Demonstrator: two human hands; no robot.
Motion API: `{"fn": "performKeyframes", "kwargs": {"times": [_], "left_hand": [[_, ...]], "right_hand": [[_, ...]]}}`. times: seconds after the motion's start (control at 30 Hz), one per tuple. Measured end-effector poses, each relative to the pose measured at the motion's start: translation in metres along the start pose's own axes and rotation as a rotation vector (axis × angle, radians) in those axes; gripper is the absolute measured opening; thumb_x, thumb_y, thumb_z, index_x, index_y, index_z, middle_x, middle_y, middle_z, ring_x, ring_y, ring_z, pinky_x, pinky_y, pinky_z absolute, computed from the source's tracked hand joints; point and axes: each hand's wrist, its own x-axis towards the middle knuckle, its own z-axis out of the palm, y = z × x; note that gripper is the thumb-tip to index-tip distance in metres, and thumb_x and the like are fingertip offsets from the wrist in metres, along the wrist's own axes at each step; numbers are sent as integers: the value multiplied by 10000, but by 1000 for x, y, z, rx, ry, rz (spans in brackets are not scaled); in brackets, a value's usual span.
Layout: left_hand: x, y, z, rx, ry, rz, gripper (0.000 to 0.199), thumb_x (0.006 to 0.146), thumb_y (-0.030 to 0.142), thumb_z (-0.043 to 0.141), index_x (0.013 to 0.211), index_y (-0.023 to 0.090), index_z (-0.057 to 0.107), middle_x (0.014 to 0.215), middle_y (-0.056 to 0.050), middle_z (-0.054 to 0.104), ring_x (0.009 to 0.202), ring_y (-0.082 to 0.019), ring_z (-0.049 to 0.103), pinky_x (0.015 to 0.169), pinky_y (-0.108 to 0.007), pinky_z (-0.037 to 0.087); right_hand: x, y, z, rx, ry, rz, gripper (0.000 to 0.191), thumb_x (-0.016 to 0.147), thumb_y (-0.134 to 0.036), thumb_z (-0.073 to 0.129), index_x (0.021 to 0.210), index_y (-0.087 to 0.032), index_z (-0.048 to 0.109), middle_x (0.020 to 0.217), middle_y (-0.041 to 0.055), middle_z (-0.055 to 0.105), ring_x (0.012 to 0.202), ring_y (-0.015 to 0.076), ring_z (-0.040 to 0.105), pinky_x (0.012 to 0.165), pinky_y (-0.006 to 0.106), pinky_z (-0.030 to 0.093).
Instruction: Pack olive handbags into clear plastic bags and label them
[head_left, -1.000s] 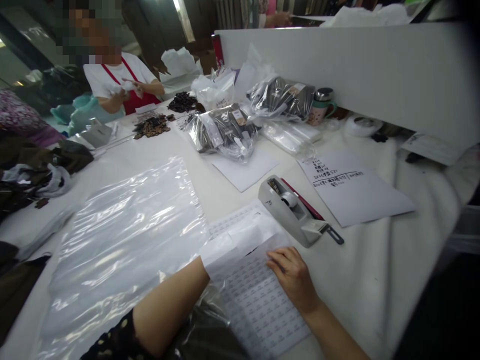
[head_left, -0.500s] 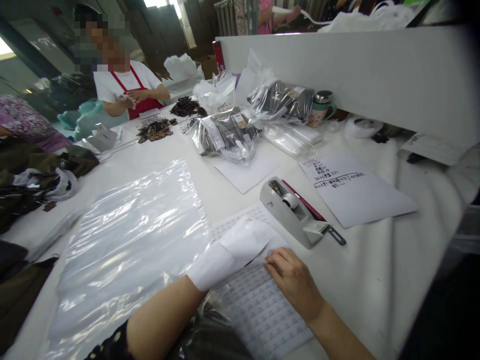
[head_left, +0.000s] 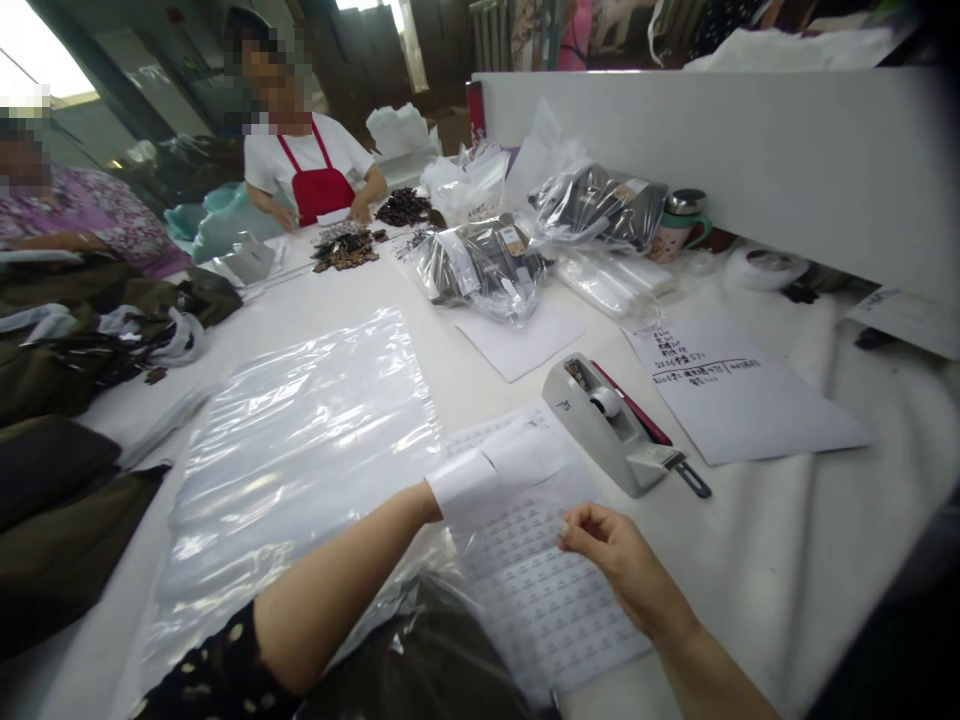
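Careful work here is calling for a flat, steady printed sheet (head_left: 555, 600), which is lying on the table (head_left: 757, 570) with the right hand (head_left: 619, 555) pinching its fingers over one edge, perhaps around nothing, while white paper (head_left: 469, 480) is hiding the left hand, its grip impossible to tell.

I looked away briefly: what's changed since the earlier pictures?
The left forearm has moved farther forward, its hand hidden by white paper. The right hand seems to have let go of the paper's edge. The co-worker's hands have lowered and parted. Tape dispenser and mug stayed put.
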Motion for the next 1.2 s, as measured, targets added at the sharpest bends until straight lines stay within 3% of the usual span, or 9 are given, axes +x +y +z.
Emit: {"fn": "performKeyframes", "kwargs": {"times": [0.1,0.23,0.3,0.43,0.6,0.73,0.87,1.03,1.2], "left_hand": [[-28,-3,-40,2,-34,-103,282,825,269,578,1025,71,602,857,-42,646,723,-160,622,656,-298,527],[-111,-8,-102,-1,246,-123,410,789,356,569,1095,83,579,876,-64,664,628,-121,582,593,-248,482],[-169,-12,-117,-16,417,-35,404,790,408,569,1085,133,588,930,-65,665,657,-123,577,587,-241,467],[-286,-31,-101,-26,772,150,316,817,410,560,1008,167,622,927,-61,676,756,-160,604,665,-272,481],[-378,-76,-29,186,1176,147,167,862,276,524,960,196,633,933,-42,656,890,-172,594,805,-300,478],[-399,-103,25,448,1190,235,197,856,178,517,1029,204,608,1037,-54,632,1009,-197,538,900,-354,443],[-398,-112,50,633,1092,214,290,851,209,531,1138,214,574,1181,-56,598,1103,-257,481,947,-441,404],[-395,-117,53,616,1075,223,234,851,269,538,1067,228,616,1164,-21,622,1110,-279,473,949,-477,393],[-398,-126,40,581,1121,272,218,875,229,477,1033,213,627,1123,-21,643,1108,-240,475,963,-433,371]], "right_hand": [[-11,-19,10,305,-115,150,267,723,-402,694,731,-178,548,729,-5,555,702,128,535,706,275,479],[-27,-43,38,290,-264,203,290,721,-420,692,750,-169,550,743,7,560,689,121,528,665,259,480],[-37,-52,57,197,-355,203,294,732,-423,682,749,-168,539,695,-14,539,640,98,504,620,224,457],[-56,-71,107,-60,-621,165,318,766,-462,635,751,-166,522,517,-76,402,447,46,355,437,171,310],[-79,-94,196,-378,-928,125,313,744,-456,624,698,-176,491,525,-86,361,394,35,293,356,171,246],[-92,-91,269,-654,-1044,71,199,768,-349,567,676,-180,517,459,-87,358,356,58,333,345,191,305],[-94,-73,313,-854,-1022,50,110,742,-247,561,671,-164,569,425,-76,390,348,69,358,354,202,323],[-89,-58,329,-992,-982,24,104,712,-200,560,621,-151,572,394,-68,399,334,63,334,336,204,260],[-86,-51,331,-1078,-937,-9,104,709,-188,542,622,-150,586,427,-49,442,356,68,376,350,202,268]]}}
